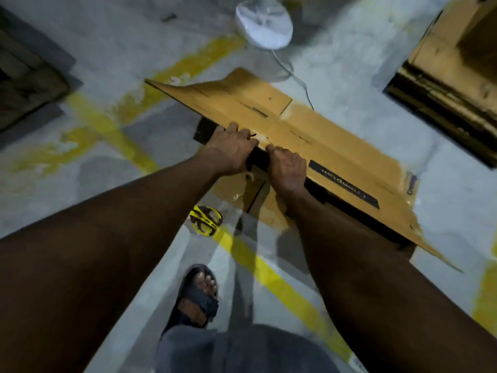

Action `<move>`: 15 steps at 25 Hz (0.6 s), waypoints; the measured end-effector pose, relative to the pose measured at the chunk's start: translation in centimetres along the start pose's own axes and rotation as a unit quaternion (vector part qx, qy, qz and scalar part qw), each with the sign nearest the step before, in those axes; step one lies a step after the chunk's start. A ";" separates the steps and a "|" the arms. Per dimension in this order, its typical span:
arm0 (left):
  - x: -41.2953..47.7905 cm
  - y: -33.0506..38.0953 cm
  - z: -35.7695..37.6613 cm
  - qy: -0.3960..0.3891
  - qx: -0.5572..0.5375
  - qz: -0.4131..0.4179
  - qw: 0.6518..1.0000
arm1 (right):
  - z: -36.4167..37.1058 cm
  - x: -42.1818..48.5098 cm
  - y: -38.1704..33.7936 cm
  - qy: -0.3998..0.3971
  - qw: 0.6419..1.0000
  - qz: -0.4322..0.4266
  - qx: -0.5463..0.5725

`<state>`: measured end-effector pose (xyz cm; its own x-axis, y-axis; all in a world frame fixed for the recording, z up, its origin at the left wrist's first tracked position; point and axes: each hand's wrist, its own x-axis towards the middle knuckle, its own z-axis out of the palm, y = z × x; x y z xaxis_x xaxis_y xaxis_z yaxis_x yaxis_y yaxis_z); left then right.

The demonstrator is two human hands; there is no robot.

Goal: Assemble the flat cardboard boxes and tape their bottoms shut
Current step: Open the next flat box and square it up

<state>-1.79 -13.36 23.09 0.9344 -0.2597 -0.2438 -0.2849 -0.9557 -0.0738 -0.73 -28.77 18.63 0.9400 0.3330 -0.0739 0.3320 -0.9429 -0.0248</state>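
A flat brown cardboard box [309, 135] is held above the concrete floor, tilted from upper left to lower right, with a dark printed label near its right part. My left hand [228, 152] grips its near edge, fingers curled over the top panel. My right hand [289, 169] grips the same edge just to the right, close beside the left. A dark gap shows between the box's two layers under my hands. A lower flap hangs below my right wrist.
A yellow-and-black tape roll [205, 220] lies on the floor under my arms. A white fan base [263, 22] with its cord stands beyond the box. A stack of flat cardboard [451, 71] sits at upper right, a dark pallet [24, 84] at left. My sandalled foot [197, 297] is below.
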 end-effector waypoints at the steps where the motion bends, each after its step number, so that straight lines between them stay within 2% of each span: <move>1: -0.6 -1.0 -2.1 0.007 0.009 -0.010 1.000 | -2.5 0.4 -0.8 0.014 1.000 -0.014 -0.006; 6: -8.7 -7.9 -12.2 0.085 -0.018 -0.063 0.994 | -16.3 1.1 -7.6 0.103 0.989 -0.100 -0.038; 8: -13.7 -10.6 -15.6 0.133 0.013 -0.098 0.986 | -21.3 0.4 -11.4 0.145 0.980 -0.135 -0.031; 11: -21.6 -14.1 -20.4 0.189 0.063 -0.181 0.963 | -27.8 -1.5 -18.3 0.196 0.960 -0.198 0.001; 15: -35.5 -19.3 -24.5 0.208 0.083 -0.300 0.927 | -33.1 -7.6 -31.1 0.234 0.921 -0.309 0.040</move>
<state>-24.19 10.92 56.87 0.9272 0.2476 0.2812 0.3160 -0.9200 -0.2317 -15.59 -1.92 53.00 0.5114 0.7519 0.4161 0.8253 -0.5647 0.0061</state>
